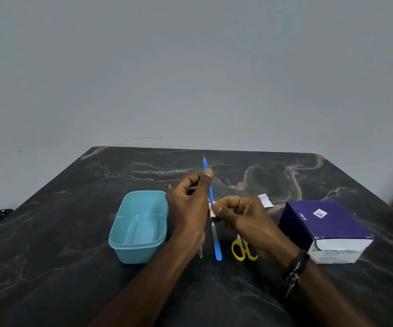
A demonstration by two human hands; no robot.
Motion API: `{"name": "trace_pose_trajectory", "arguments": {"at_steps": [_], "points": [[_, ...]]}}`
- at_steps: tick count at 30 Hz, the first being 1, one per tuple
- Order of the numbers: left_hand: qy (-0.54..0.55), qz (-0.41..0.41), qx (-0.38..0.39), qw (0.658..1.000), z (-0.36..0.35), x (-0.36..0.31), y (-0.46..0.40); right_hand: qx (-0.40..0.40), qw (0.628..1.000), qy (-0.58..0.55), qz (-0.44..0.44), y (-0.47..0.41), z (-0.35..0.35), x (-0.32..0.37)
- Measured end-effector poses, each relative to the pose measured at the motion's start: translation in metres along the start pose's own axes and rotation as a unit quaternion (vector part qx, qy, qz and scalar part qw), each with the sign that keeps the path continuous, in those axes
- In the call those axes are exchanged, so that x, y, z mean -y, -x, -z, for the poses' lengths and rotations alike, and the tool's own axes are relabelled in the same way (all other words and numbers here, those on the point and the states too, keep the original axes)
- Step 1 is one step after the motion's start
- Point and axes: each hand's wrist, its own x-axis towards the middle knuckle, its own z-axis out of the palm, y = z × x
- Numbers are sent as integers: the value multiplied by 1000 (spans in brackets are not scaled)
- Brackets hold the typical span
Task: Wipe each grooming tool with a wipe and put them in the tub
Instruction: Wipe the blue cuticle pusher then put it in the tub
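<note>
Blue tool [210, 188] pinched between both hands

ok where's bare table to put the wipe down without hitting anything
Bare table lies left of the tub, and along the far edge behind the torn wrapper. It is crowded between the tub and purple box, where the scissors and file lie.

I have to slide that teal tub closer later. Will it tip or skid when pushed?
The teal tub looks empty and thin-walled, so probably light and apt to skid on the smooth marble-patterned table. Its broad, low shape makes tipping unlikely.
</note>
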Motion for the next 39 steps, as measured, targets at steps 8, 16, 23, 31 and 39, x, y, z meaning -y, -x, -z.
{"name": "trace_pose_trajectory", "arguments": {"at_steps": [8, 16, 23, 31, 39], "points": [[-34, -15, 52, 998, -3, 7, 7, -42, 998, -2, 48, -1, 2, 3], [-12, 9, 67, 998, -2, 6, 4, -34, 999, -22, 12, -1, 1, 0], [-4, 27, 42, 999, -1, 9, -1, 20, 1000, 11, -22, 0, 0, 1], [-11, 7, 86, 996, -4, 13, 7, -54, 998, -24, 19, -2, 4, 1], [-18, 32, 32, 999, 0, 13, -2, 62, 997, 26, -28, 0, 2, 1]]}}
